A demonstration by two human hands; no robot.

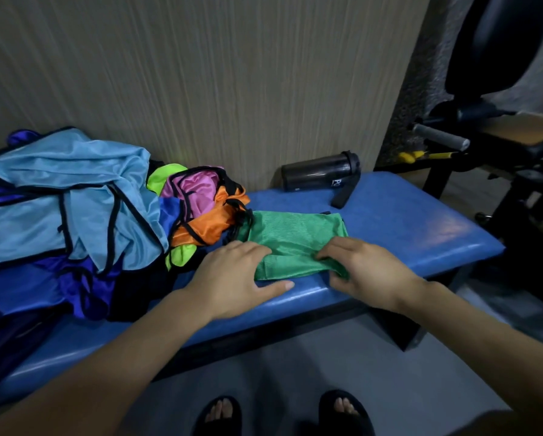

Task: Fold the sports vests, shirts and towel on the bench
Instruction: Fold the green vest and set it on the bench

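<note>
Green mesh vest (295, 237) is being folded on the bench (421, 215); it is pressed flat by the left hand (232, 278); its near corner is pinched by the right hand (361, 272); another fold is needed.

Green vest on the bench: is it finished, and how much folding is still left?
Nothing looks finished. In hand: the green vest lies partly folded on the blue bench; the left hand presses its near left edge flat, the right hand pinches its near right corner. Left: the unfolded pile, with light blue vest, orange vest, pink vest and dark blue garments beneath. I can't pick out a towel.
</note>
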